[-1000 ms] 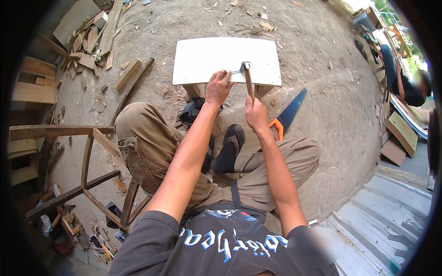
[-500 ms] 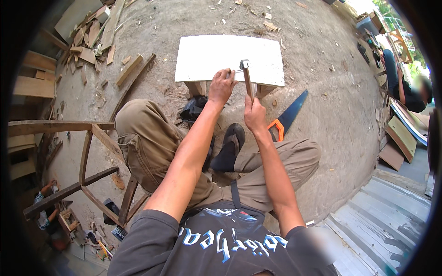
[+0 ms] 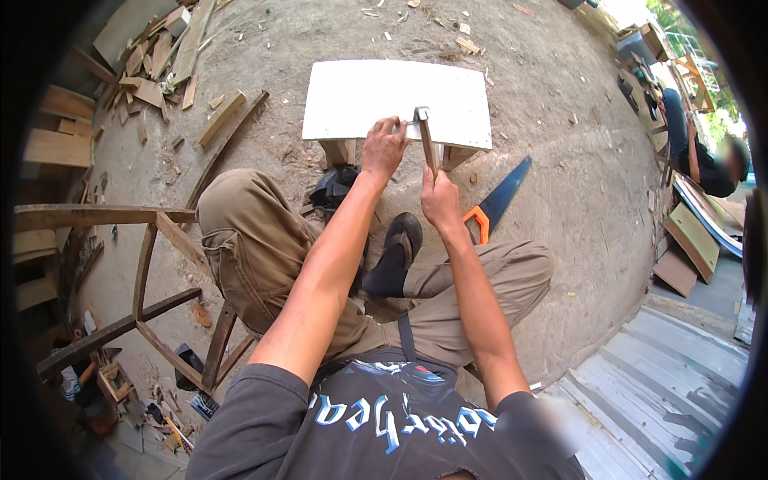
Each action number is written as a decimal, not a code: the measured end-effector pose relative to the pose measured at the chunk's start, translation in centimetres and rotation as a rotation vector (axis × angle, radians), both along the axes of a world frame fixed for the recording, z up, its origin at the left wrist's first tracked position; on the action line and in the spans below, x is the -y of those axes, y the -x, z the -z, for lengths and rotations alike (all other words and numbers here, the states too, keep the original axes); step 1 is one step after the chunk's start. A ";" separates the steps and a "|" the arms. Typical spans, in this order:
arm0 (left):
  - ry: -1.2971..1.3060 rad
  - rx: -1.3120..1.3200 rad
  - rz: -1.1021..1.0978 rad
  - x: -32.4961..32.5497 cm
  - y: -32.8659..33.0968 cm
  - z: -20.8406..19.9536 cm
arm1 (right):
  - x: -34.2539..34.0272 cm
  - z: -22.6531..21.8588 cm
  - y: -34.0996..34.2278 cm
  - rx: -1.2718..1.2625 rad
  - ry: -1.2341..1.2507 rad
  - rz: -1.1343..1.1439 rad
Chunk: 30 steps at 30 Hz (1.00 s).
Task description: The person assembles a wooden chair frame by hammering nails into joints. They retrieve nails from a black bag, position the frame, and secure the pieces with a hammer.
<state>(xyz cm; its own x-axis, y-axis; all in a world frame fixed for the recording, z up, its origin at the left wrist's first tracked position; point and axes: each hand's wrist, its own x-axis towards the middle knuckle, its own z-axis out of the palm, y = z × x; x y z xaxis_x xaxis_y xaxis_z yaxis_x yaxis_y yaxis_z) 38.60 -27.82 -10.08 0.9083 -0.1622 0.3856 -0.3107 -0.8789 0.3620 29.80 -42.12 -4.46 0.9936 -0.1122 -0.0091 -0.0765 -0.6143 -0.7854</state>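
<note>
A white board (image 3: pixel 368 92) lies flat on low wooden supports in front of me. Over its near edge, my left hand (image 3: pixel 384 150) pinches a thin nail (image 3: pixel 410 122) between the fingertips. My right hand (image 3: pixel 441 198) is wrapped round the wooden handle of a hammer (image 3: pixel 428 146). The hammer's metal head is right beside the nail, at the board's near edge; whether the two touch is too small to tell. To the right of my right hand, a handsaw (image 3: pixel 502 196) with an orange handle lies on the ground.
Wood scraps (image 3: pixel 148 88) are heaped at the far left, with loose sticks (image 3: pixel 224 120) nearer. A wooden frame (image 3: pixel 144 272) stands by my left knee. Black plastic (image 3: pixel 334 188) lies under the board. Corrugated metal sheets (image 3: pixel 640 384) are at lower right. Another person (image 3: pixel 704 164) sits at far right.
The hammer head has shifted very slightly left, toward my left fingertips. Both hands keep their grips. At the lower left, another person has moved a little.
</note>
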 end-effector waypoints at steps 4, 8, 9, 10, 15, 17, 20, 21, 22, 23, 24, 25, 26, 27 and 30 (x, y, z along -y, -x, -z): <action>-0.020 -0.021 -0.011 0.0 0.0 0.1 | 0.2 0.0 -0.6 0.040 -0.013 0.001; -0.008 0.002 -0.024 0.0 0.2 0.0 | 0.7 0.3 -1.3 -0.010 0.050 -0.031; -0.012 -0.007 -0.027 -0.1 0.1 0.0 | 0.6 0.1 -1.2 0.002 0.034 -0.016; -0.011 0.010 -0.024 -0.1 -0.1 0.0 | 0.5 -0.1 -0.9 0.014 0.017 -0.002; 0.013 0.033 -0.019 -0.2 0.0 0.1 | 0.9 0.4 -1.0 -0.019 0.059 -0.015; -0.007 0.036 -0.010 -0.2 0.0 0.2 | 0.6 0.2 0.1 -0.017 0.030 0.019; 0.007 0.026 -0.013 -0.2 0.4 0.2 | 0.9 0.2 -1.9 -0.083 0.087 -0.004; 0.017 0.029 -0.016 -0.2 0.1 0.1 | 1.0 0.3 -1.4 -0.040 0.020 0.012; 0.013 0.038 -0.008 -0.3 -0.3 -0.1 | 1.0 0.5 -1.4 -0.045 0.060 0.012; 0.010 0.033 -0.001 -0.2 0.2 0.0 | 1.0 0.7 -0.7 -0.063 0.102 0.011; 0.007 0.027 0.006 0.0 0.7 0.1 | 1.1 0.8 -0.2 -0.083 0.144 0.010; 0.032 0.024 -0.010 0.1 1.0 0.2 | 1.5 0.8 -1.2 -0.085 0.101 0.006; 0.055 0.034 -0.023 0.1 0.6 -0.5 | 1.6 0.4 -1.3 -0.062 0.046 0.025; 0.079 0.044 -0.035 0.1 0.1 -1.1 | 1.7 0.1 -1.2 -0.040 -0.009 0.045; 0.267 -0.121 -0.051 -0.1 -0.8 -1.8 | 1.7 -1.1 0.2 -0.065 -0.154 0.132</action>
